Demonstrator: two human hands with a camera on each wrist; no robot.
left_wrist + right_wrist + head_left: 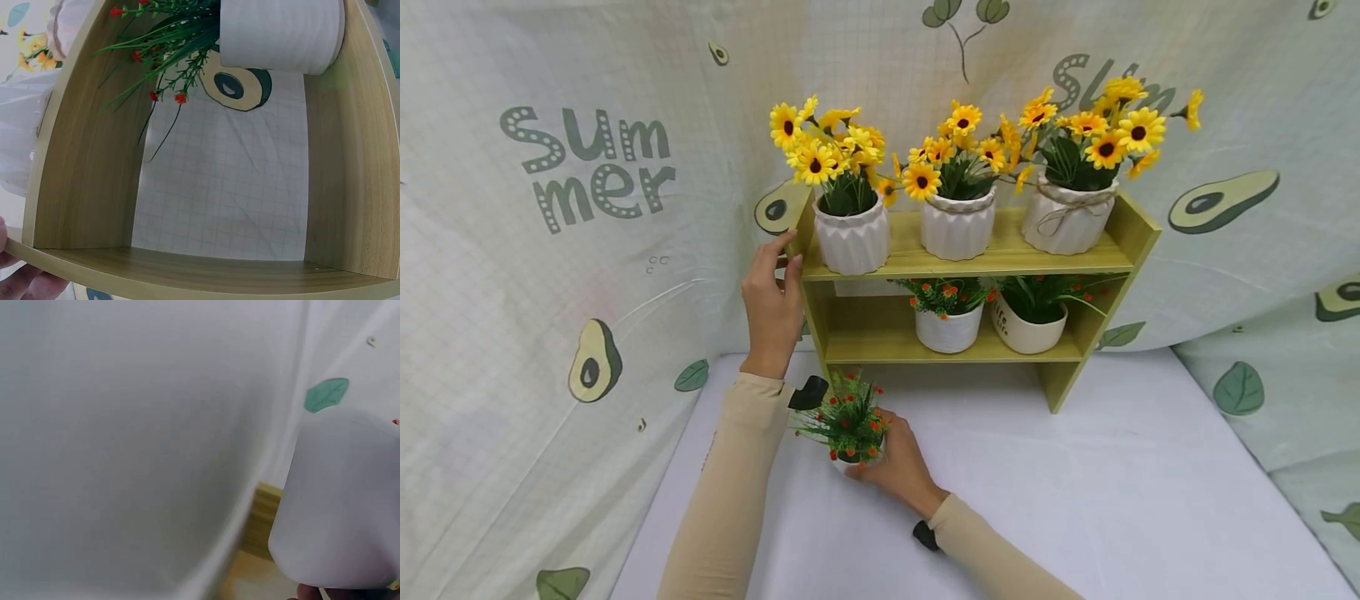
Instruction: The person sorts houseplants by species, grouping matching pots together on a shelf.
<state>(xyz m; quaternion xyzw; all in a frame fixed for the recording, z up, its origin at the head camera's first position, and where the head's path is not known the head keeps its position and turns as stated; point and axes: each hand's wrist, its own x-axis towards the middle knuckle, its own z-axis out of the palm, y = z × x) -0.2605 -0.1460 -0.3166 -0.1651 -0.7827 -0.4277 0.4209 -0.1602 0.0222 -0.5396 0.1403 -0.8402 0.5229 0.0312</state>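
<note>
On the white tabletop [1075,500] our right hand [898,467] grips a small white pot [340,500] of green sprigs with red berries; our left hand [771,304] clasps the wooden shelf [1131,221], which holds five potted plants.

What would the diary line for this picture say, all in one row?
left hand: holds shelf side | right hand: grips small red-flower pot on table | top shelf: three sunflower pots | lower shelf: two pots
</note>
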